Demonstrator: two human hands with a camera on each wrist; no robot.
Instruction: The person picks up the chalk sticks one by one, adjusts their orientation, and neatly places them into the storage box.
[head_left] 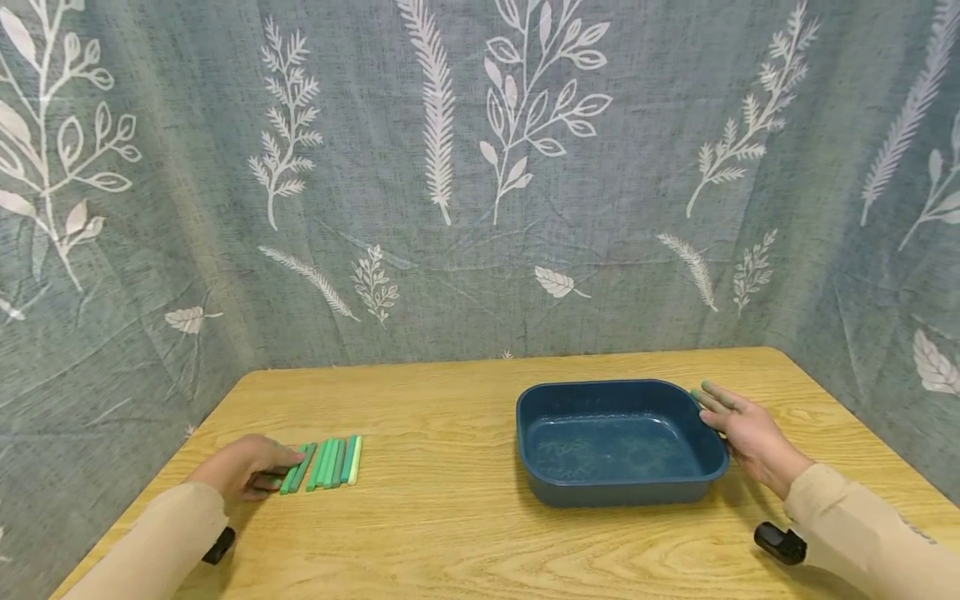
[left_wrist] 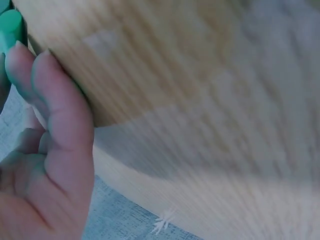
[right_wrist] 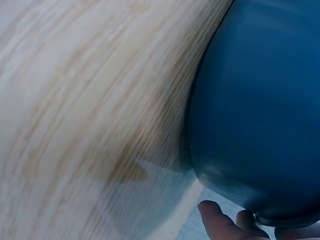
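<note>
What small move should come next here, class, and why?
Probably the left hand should pinch the leftmost green sticks firmly before any lifting: that hand is right at them, while the right hand is at the blue tub, well away from the sticks.

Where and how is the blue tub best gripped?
Probably by the rim at both short ends, one hand from each side: the blue tub stands upright, open-topped and longest sideways, so opposite holds should keep it level. The right hand is beside the right end; nothing stands against the left end.
</note>
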